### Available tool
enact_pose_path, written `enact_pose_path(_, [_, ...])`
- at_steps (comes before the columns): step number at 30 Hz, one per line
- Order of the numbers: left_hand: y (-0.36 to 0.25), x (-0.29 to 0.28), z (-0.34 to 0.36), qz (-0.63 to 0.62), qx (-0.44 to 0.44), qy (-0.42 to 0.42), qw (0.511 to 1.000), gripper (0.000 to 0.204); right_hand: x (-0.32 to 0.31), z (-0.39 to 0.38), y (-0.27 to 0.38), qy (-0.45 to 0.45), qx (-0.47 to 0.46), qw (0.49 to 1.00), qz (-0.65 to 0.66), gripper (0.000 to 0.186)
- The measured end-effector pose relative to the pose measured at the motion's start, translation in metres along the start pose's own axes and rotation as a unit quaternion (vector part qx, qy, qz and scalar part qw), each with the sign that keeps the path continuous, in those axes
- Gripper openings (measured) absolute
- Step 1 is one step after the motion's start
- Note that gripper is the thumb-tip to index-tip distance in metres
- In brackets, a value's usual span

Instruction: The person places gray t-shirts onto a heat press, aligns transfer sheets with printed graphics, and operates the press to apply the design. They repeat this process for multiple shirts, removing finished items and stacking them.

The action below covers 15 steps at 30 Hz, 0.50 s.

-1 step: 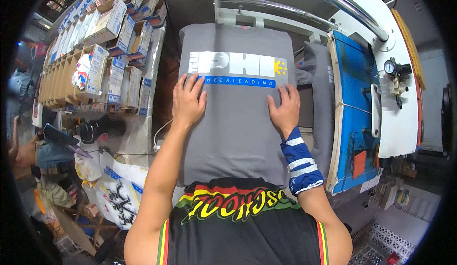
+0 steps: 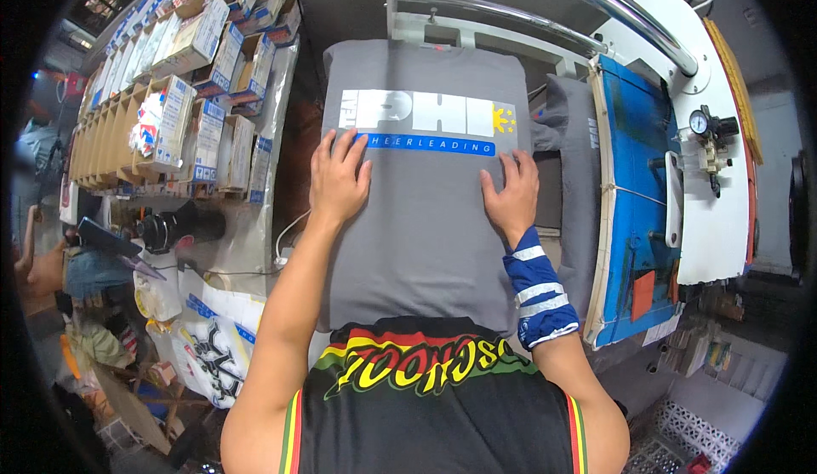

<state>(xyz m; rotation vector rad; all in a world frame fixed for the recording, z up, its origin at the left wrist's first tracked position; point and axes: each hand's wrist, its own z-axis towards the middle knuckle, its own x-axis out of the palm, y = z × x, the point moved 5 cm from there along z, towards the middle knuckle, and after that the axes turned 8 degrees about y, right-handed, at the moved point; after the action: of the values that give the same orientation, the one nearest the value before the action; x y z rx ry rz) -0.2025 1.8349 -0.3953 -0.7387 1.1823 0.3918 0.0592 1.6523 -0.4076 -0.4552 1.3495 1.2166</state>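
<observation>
A grey shirt [image 2: 417, 236] lies spread flat in front of me. Across its upper part runs a printed design [image 2: 408, 115] of large white letters, a blue band beneath them and a yellow sun with stars at the right end. My left hand [image 2: 340, 183] rests on the cloth with fingers apart, its fingertips at the left end of the blue band. Just below the band's right end, my right hand [image 2: 512, 191] lies near the shirt's right edge, fingers spread and holding nothing. A blue wrap with silvery strips [image 2: 540, 294] covers my right forearm.
Right of the shirt are another grey cloth [image 2: 577, 134], a large blue panel [image 2: 638, 210] and a white machine body with a pressure gauge [image 2: 699, 122]. Chrome bars [image 2: 621, 10] cross above. Cardboard boxes [image 2: 196, 40] fill the left table, with a phone [image 2: 109, 237] nearer me.
</observation>
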Motion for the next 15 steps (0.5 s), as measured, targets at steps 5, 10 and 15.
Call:
enact_pose_path(5, [0.0,-0.006,-0.006,0.0,0.006,-0.015,1.0,0.045,-0.006,-0.005,0.006,-0.013,-0.007,1.0,-0.009,0.048])
enact_pose_path(10, [-0.002,-0.008,-0.01,-0.003,-0.001,-0.006,1.0,0.044,-0.009,-0.006,0.01,-0.018,-0.038,0.999,-0.002,0.045])
enact_pose_path(15, [-0.002,0.0,0.003,0.02,-0.002,0.001,1.0,0.045,-0.002,0.003,0.0,-0.029,-0.029,0.999,-0.012,0.046])
